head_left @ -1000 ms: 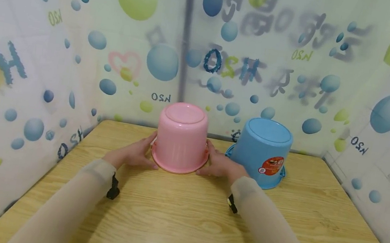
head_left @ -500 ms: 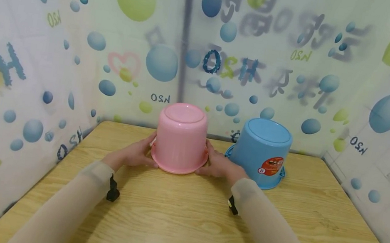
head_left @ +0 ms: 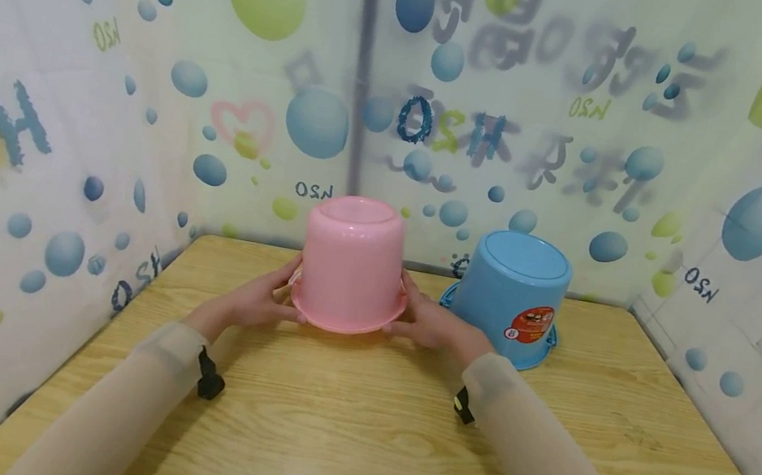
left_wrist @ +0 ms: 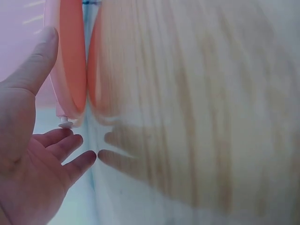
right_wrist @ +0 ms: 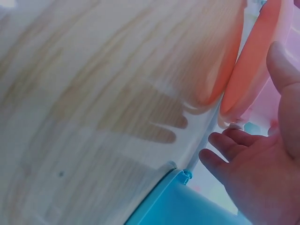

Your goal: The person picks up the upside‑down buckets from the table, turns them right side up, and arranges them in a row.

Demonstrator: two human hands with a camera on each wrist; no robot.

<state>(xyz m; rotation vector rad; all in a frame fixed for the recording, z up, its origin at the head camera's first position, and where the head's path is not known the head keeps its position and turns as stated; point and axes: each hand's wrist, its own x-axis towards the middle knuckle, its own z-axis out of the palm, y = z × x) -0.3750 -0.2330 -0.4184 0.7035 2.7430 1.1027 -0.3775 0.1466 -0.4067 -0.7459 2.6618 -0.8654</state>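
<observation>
An upside-down pink bucket is held at its lower rim from both sides. My left hand grips its left side, thumb in front and fingers behind. The right hand holds the opposite side the same way. In the left wrist view the thumb presses the rim and the other fingers spread near a small white peg. The rim's near edge is raised above the wooden table, and its reflection shows in both wrist views.
A blue bucket with a red label stands upside down just right of my right hand, its edge also low in the right wrist view. Walls with printed bubbles enclose the table at the back and sides.
The pink bucket has risen slightly off the table and shifted a little left, with both hands moving along. The blue bucket has stayed put.
</observation>
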